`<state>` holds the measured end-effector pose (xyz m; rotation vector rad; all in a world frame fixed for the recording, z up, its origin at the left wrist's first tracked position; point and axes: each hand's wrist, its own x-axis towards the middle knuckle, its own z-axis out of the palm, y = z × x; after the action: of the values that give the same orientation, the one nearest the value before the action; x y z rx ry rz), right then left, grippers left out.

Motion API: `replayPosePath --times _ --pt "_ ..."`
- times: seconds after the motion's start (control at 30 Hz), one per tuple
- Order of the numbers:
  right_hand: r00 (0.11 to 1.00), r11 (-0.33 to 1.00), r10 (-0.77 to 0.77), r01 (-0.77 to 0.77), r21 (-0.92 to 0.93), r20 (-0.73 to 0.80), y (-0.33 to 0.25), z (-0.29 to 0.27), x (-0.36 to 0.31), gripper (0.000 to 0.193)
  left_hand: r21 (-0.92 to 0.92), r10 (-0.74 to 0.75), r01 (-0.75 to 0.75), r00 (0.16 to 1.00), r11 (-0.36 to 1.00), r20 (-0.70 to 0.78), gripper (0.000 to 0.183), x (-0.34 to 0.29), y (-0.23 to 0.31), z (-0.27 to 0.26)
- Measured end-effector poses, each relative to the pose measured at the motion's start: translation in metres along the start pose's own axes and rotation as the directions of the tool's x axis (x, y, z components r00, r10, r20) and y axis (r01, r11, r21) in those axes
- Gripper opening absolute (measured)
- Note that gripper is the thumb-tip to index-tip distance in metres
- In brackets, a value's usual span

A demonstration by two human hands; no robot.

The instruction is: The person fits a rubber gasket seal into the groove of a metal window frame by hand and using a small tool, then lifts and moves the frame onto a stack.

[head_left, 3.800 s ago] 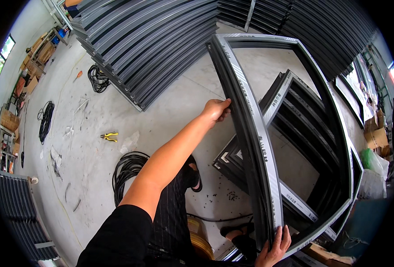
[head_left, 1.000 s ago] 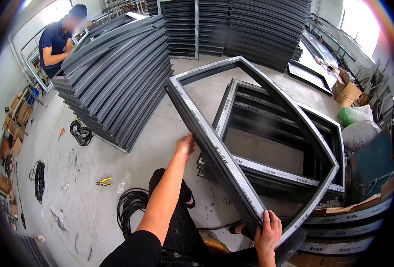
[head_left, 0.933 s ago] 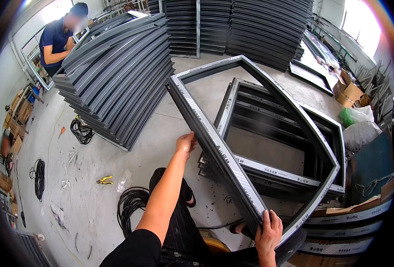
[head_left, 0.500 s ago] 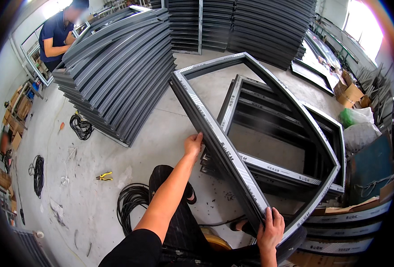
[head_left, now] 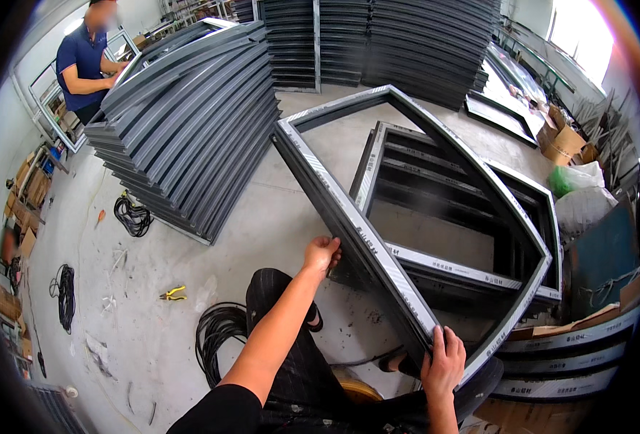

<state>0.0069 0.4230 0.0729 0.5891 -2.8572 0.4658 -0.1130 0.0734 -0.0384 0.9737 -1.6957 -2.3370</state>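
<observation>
A large dark metal frame (head_left: 360, 226) with light printed film on its face lies tilted in front of me, over a stack of similar frames (head_left: 450, 268). My right hand (head_left: 443, 365) grips its near side close to the bottom corner, fingers on the film face and thumb at the dark outer edge. My left hand (head_left: 322, 255) is closed in a pinch beside the frame's left outer edge. Whether its fingertips touch the edge or hold something small is hidden.
A tall pile of dark frames (head_left: 190, 123) stands at the far left, a co-worker (head_left: 81, 65) behind it. On the floor lie yellow-handled pliers (head_left: 173, 293) and coiled black cable (head_left: 219, 336). Film-covered profiles (head_left: 562, 362) are stacked at the right, below a white sack (head_left: 584, 210).
My left hand has slid down and slightly right along the frame's outer edge. My right hand keeps its grip. The view has shifted slightly, and the co-worker stands more upright.
</observation>
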Motion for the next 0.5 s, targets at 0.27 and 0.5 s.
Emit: replayPosePath --times 0.27,0.5 --pt "1.0 1.0 -0.003 0.003 -0.001 -0.009 -0.001 -0.002 0.003 0.057 -0.045 -0.12 0.122 0.992 0.992 0.036 0.027 -0.039 -0.014 0.019" --pt "0.999 1.0 0.01 -0.01 0.001 -0.032 0.002 -0.001 0.0 0.056 -0.054 -0.247 0.258 0.955 0.964 0.162 0.029 -0.061 -0.018 0.03"
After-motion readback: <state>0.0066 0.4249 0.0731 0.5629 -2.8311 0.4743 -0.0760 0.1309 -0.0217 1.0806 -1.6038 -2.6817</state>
